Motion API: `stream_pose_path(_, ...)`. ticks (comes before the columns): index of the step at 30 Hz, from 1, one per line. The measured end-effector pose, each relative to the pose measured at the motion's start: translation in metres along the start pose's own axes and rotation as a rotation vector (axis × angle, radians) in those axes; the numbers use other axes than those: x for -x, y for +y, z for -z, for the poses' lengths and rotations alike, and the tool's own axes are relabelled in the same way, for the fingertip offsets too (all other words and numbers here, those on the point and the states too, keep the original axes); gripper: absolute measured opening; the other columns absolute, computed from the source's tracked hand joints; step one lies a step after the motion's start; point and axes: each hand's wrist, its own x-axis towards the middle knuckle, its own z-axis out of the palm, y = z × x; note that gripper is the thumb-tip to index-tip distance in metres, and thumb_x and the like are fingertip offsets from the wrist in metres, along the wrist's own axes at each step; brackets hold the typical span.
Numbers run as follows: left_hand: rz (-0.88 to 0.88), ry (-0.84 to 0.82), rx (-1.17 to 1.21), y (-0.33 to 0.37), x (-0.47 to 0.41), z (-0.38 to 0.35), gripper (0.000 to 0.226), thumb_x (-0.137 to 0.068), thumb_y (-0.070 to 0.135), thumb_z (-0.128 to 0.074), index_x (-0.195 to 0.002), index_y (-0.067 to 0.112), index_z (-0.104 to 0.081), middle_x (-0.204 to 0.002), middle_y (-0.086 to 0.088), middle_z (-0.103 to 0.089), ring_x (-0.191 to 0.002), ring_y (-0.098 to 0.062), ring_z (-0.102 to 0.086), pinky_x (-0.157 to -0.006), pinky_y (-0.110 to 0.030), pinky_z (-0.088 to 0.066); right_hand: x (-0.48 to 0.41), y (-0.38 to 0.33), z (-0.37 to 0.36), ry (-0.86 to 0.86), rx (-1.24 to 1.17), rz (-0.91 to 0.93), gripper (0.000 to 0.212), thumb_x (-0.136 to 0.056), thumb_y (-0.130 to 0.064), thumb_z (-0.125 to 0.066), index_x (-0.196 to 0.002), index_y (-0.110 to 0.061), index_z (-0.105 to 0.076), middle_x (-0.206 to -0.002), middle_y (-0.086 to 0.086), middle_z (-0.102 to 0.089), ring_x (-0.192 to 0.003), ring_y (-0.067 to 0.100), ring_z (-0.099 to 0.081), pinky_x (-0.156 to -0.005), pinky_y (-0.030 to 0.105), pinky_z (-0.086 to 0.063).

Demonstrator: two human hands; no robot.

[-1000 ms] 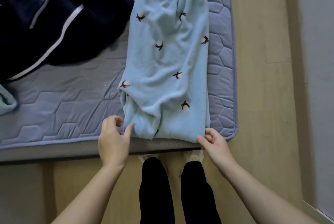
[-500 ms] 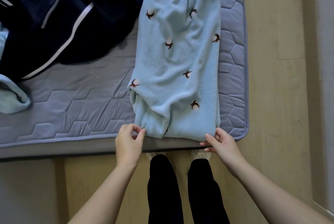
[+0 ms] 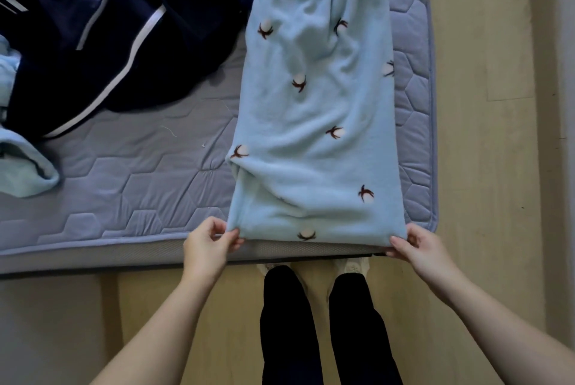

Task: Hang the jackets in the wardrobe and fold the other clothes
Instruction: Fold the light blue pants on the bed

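Pinching the two near corners of the light blue pants [image 3: 314, 123], my left hand [image 3: 207, 243] and right hand [image 3: 417, 247] each hold the hem between thumb and curled fingers. A moment ago the hem was bunched on its left; now it is straight. The pants lie flat at the right end of the mattress [image 3: 140, 185]. I count one pants, one dark blue jacket [image 3: 109, 27] and one other light blue garment [image 3: 25, 173].

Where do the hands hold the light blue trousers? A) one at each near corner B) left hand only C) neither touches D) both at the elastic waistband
A: the left hand and the right hand each pinch a near corner of the light blue trousers at the mattress edge.
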Motion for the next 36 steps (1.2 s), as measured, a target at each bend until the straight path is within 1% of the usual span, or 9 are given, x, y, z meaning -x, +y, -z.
stream_pose_path(6, -0.033, -0.280, -0.152, 0.012, -0.008, -0.003, 0.009, -0.087, 0.012, -0.066, -0.091, 0.016, -0.059, -0.091, 0.001, -0.066, -0.085, -0.014, -0.061, -0.074, -0.029, -0.050, -0.004, -0.011, -0.008, -0.105, 0.115, -0.014, 0.012, -0.090, -0.013, -0.061, -0.101, -0.018, -0.063, -0.099, -0.007, -0.068, -0.086, 0.001, -0.061, -0.064, 0.010, -0.046)
stream_pose_path(9, -0.138, -0.150, -0.111, 0.031, -0.018, -0.009, 0.015, -0.088, 0.023, -0.065, -0.082, 0.011, -0.058, -0.078, 0.003, -0.062, -0.071, -0.011, -0.057, -0.062, -0.025, -0.043, -0.011, -0.027, -0.009, 0.007, 0.170, 0.090, 0.005, -0.091, -0.020, -0.061, -0.091, -0.020, -0.066, -0.086, -0.011, -0.067, -0.074, -0.003, -0.061, -0.061, 0.012, -0.044)
stream_pose_path(13, -0.062, -0.021, -0.138, 0.022, -0.022, -0.010, 0.028, -0.089, 0.016, -0.063, -0.066, 0.010, -0.050, -0.066, -0.002, -0.053, -0.069, -0.020, -0.050, -0.056, -0.029, -0.035, -0.011, -0.018, 0.001, 0.135, 0.185, 0.089, 0.016, -0.092, -0.015, -0.059, -0.079, -0.018, -0.067, -0.080, 0.001, -0.067, -0.078, 0.020, -0.059, -0.064, 0.028, -0.042)
stream_pose_path(18, -0.013, -0.201, -0.025, 0.041, -0.026, -0.015, 0.025, -0.074, 0.029, -0.073, -0.088, 0.015, -0.059, -0.087, 0.001, -0.064, -0.080, -0.014, -0.060, -0.062, -0.023, -0.045, -0.015, -0.041, -0.003, 0.041, 0.163, 0.048, 0.011, -0.089, -0.019, -0.063, -0.086, -0.010, -0.067, -0.087, 0.002, -0.069, -0.080, 0.017, -0.061, -0.065, 0.023, -0.047)
stream_pose_path(23, -0.124, -0.046, 0.068, 0.085, -0.057, -0.040, 0.009, -0.090, 0.025, -0.062, -0.094, 0.017, -0.061, -0.083, 0.011, -0.060, -0.077, 0.000, -0.054, -0.063, -0.014, -0.041, -0.057, -0.102, -0.023, 0.076, 0.043, 0.147, 0.016, -0.092, -0.032, -0.058, -0.090, -0.017, -0.063, -0.089, -0.002, -0.067, -0.080, 0.014, -0.062, -0.072, 0.032, -0.050)
stream_pose_path(26, -0.010, 0.192, 0.089, 0.070, -0.076, -0.039, 0.034, -0.093, 0.028, -0.056, -0.063, 0.014, -0.049, -0.061, 0.000, -0.045, -0.061, -0.012, -0.041, -0.049, -0.019, -0.030, -0.079, -0.112, -0.021, 0.210, 0.036, 0.111, 0.018, -0.095, -0.027, -0.053, -0.102, -0.015, -0.065, -0.103, 0.009, -0.069, -0.093, 0.026, -0.065, -0.084, 0.044, -0.053)
stream_pose_path(30, 0.237, 0.169, 0.232, 0.046, -0.079, -0.017, 0.031, -0.097, 0.023, -0.051, -0.068, 0.012, -0.055, -0.064, -0.006, -0.054, -0.052, -0.014, -0.050, -0.044, -0.020, -0.041, -0.078, -0.101, -0.004, 0.243, 0.034, 0.001, 0.017, -0.094, -0.024, -0.057, -0.095, -0.008, -0.063, -0.099, 0.012, -0.067, -0.091, 0.029, -0.064, -0.083, 0.045, -0.054)
stream_pose_path(33, 0.113, 0.068, 0.095, 0.057, -0.074, -0.016, 0.027, -0.096, 0.028, -0.053, -0.076, 0.012, -0.061, -0.069, -0.006, -0.060, -0.065, -0.018, -0.055, -0.054, -0.026, -0.046, -0.075, -0.112, -0.008, 0.106, -0.060, -0.015, 0.017, -0.093, -0.030, -0.058, -0.096, -0.014, -0.062, -0.089, 0.001, -0.067, -0.078, 0.017, -0.064, -0.068, 0.031, -0.054)
stream_pose_path(36, -0.063, 0.114, 0.071, 0.086, -0.071, -0.026, 0.025, -0.094, 0.039, -0.052, -0.084, 0.016, -0.057, -0.079, 0.001, -0.057, -0.076, -0.015, -0.053, -0.069, -0.033, -0.045, -0.086, -0.131, -0.014, 0.125, -0.125, 0.036, 0.021, -0.091, -0.034, -0.060, -0.104, -0.017, -0.062, -0.102, 0.003, -0.068, -0.089, 0.020, -0.065, -0.082, 0.037, -0.053)
